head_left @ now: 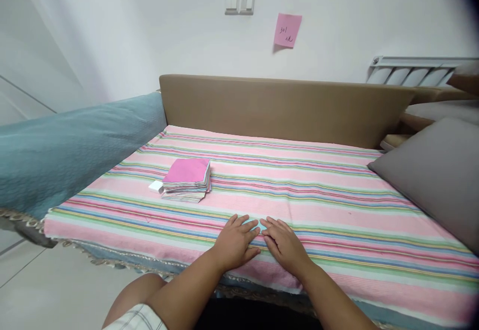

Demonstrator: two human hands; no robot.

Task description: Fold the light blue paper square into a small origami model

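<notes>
My left hand (235, 242) lies flat on the striped cloth (325, 210), fingers stretched out and thumb apart. Opposite it, my right hand (285, 245) also rests palm down with its fingers extended. A small piece of light blue paper (261, 225) shows between the fingertips of both hands. Most of that paper is hidden under the fingers, so its full shape cannot be seen. Up and to the left sits a thick stack of square papers (187, 171), with a pink sheet on top. A small white block (156, 186) stands beside the stack.
The cloth covers a sofa seat with a brown backrest (277, 110). A blue-covered armrest (82, 145) bounds the left side, and a grey cushion (437, 175) leans at the right. On the wall are light switches (239, 3) and a pink note (287, 30).
</notes>
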